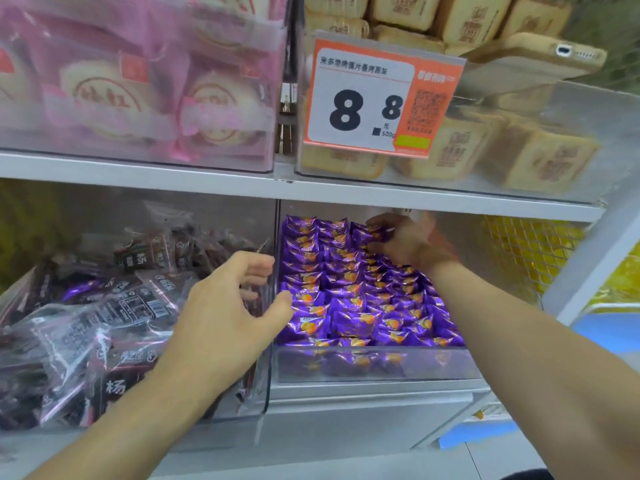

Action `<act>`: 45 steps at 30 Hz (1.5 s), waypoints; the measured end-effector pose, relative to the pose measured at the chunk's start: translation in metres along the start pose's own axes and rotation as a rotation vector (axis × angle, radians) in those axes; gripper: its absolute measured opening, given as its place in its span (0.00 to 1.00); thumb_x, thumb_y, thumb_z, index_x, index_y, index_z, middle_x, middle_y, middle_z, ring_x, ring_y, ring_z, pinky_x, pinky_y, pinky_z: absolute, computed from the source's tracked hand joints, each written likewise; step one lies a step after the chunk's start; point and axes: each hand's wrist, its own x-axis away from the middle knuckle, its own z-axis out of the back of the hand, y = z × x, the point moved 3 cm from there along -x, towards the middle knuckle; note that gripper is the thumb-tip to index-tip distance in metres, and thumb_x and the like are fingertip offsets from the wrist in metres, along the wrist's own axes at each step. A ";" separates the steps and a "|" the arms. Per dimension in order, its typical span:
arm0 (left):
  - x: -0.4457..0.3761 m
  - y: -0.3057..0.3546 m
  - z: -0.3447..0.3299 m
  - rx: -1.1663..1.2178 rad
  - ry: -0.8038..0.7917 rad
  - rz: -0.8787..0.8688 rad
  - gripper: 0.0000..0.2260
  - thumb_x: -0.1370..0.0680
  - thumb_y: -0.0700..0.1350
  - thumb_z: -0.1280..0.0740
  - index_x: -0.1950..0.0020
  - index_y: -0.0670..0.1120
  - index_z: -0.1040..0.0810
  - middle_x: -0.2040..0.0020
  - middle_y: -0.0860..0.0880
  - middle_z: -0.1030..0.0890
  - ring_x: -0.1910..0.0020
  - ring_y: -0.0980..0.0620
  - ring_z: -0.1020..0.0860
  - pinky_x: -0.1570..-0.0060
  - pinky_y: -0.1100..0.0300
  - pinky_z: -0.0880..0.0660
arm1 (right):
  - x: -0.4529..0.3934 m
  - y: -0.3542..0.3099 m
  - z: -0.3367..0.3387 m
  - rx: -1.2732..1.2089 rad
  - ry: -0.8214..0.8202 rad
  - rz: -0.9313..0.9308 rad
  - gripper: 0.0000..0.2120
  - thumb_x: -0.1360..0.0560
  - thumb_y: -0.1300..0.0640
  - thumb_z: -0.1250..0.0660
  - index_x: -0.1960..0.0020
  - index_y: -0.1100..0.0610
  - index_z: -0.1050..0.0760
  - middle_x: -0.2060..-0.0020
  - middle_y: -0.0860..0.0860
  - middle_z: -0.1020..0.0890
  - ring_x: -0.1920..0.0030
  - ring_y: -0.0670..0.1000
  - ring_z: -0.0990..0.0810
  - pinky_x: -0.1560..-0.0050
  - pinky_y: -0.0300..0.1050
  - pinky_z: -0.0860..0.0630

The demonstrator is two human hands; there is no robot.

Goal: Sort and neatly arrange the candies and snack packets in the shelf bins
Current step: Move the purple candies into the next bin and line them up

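The right hand's [407,242] fingers [375,223] curl onto purple candy packets [349,299] at the back of the clear bin [374,365]; whether they pinch one cannot be told. The left hand [225,303] hovers with fingers relaxed at the divider, its fingertips hidden behind the clear wall. Dark snack packets [104,306] fill the neighbouring bin, blurred. Above the shelf [138,169], a price tag [377,98] covers tan pastries [540,161].

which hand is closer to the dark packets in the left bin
Left. The left hand hangs over the dark packets at the left bin's right edge, fingers loosely curled. The right hand is off to the right, touching the purple candies at the back of their bin.
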 end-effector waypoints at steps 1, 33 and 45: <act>0.000 0.000 0.000 0.002 0.003 -0.004 0.16 0.30 0.54 0.29 0.42 0.59 0.24 0.50 0.62 0.20 0.52 0.64 0.22 0.55 0.73 0.30 | -0.002 0.002 -0.003 0.022 0.021 -0.002 0.24 0.31 0.57 0.21 0.37 0.54 0.22 0.41 0.50 0.19 0.47 0.45 0.23 0.42 0.34 0.29; -0.002 0.004 0.000 -0.033 0.001 -0.061 0.19 0.30 0.57 0.31 0.41 0.56 0.25 0.51 0.65 0.24 0.52 0.70 0.25 0.58 0.81 0.33 | 0.006 -0.015 0.000 0.300 0.085 0.238 0.23 0.26 0.61 0.27 0.32 0.56 0.24 0.38 0.53 0.20 0.37 0.55 0.24 0.36 0.43 0.31; -0.002 0.004 0.000 -0.076 -0.002 -0.115 0.20 0.28 0.57 0.31 0.38 0.54 0.25 0.50 0.64 0.24 0.51 0.69 0.26 0.58 0.80 0.33 | 0.028 -0.027 0.022 -0.055 0.226 0.064 0.09 0.26 0.57 0.26 0.47 0.57 0.19 0.53 0.50 0.16 0.52 0.49 0.18 0.44 0.48 0.22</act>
